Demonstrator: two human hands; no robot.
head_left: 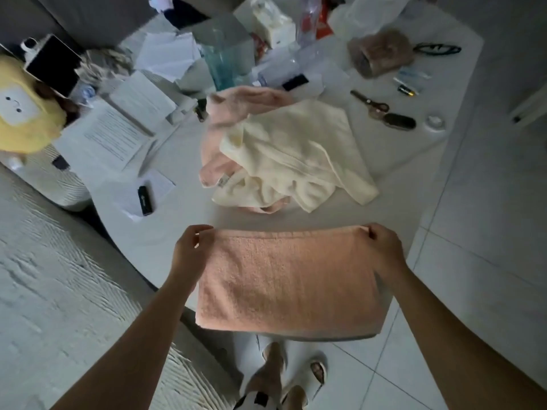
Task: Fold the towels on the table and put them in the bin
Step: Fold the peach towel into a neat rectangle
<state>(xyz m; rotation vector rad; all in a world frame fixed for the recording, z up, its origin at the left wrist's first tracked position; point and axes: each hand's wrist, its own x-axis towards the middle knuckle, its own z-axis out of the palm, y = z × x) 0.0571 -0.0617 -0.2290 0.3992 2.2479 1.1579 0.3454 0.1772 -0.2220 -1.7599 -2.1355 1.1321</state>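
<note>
I hold a pink towel [288, 279] stretched flat in front of me, hanging over the near edge of the white table [165, 238]. My left hand [192, 247] pinches its top left corner and my right hand [383, 247] pinches its top right corner. Farther back on the table lies a crumpled heap: a cream towel [290, 155] on top of another pink towel [231, 113]. No bin is clearly visible.
Papers [118, 134], a black lighter [144, 200], a clear glass vase [225, 57], scissors [370, 103], a tissue box [269, 22] and small clutter crowd the table's far half. A yellow plush toy [23, 113] sits at left. My slippered feet [296, 371] stand on white tiles.
</note>
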